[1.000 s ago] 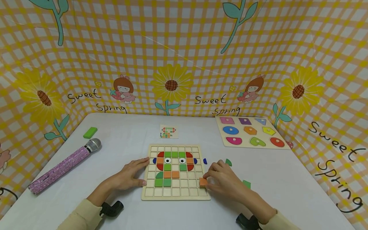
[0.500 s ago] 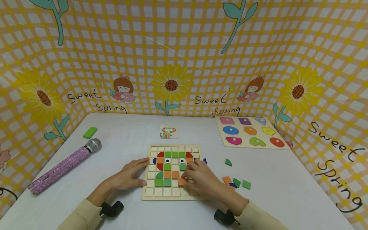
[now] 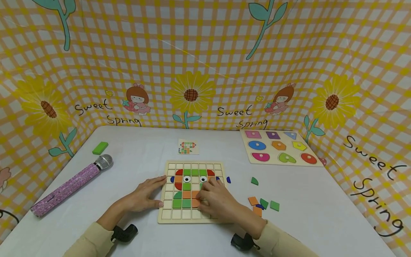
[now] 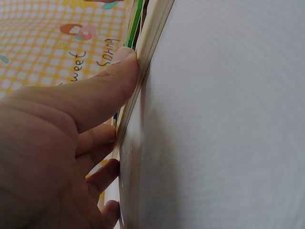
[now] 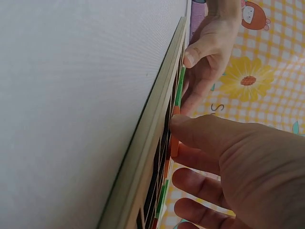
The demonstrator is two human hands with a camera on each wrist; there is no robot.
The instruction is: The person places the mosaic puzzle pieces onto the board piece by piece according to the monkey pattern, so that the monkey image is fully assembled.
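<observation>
A pale wooden grid board [image 3: 165,218] lies on the table, bearing coloured tiles and two eye discs arranged as a figure. My left hand [image 3: 141,194] rests against its left edge, thumb and fingertips touching the rim with the fingers fairly straight. Over the lower middle of the grid, my right hand [image 3: 218,198] pinches an orange square tile [image 3: 195,203] between thumb and fingers. That tile is beside a green square tile [image 3: 186,203]. In the right wrist view the thumb presses close by the orange tile [image 5: 174,147]. My right hand hides the board's right part.
Loose orange, green and blue tiles [image 3: 274,206] lie right of the board. Behind it is a small pattern card [image 3: 188,147]. A shape puzzle board [image 3: 279,161] sits at the back right. At left are a glittery pink microphone [image 3: 69,187] and a green block [image 3: 100,147].
My right hand has moved left across the board, carrying the orange tile from the right edge to beside the green squares. My left hand has stayed in place.
</observation>
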